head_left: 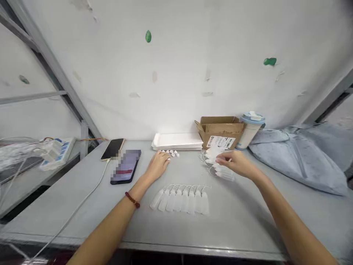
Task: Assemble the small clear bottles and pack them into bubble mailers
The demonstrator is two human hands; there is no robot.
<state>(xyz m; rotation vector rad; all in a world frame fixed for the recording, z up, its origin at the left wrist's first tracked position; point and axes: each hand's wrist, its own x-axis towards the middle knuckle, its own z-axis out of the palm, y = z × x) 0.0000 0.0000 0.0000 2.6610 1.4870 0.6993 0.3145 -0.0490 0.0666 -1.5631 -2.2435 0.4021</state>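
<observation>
My left hand (pixel 158 164) lies on the table with its fingers stretched forward, beside a small cluster of white pieces (pixel 173 154); its fingertips partly cover some of them. Over a loose pile of translucent white tags with string loops (pixel 224 172), my right hand (pixel 239 162) pinches a white tag between thumb and fingers; the held part is mostly hidden. Between my forearms, a row of several similar looped tags (pixel 182 200) lies side by side, loops pointing away from me.
Behind the hands are a stack of white sheets or envelopes (pixel 178 141), an open cardboard box (pixel 222 129) and a blue-lidded cup (pixel 249 130). Two phones (pixel 126 167) and a white cable (pixel 88 197) lie at left. Grey-blue cloth (pixel 295 160) covers the right side. A power strip (pixel 61 152) sits far left.
</observation>
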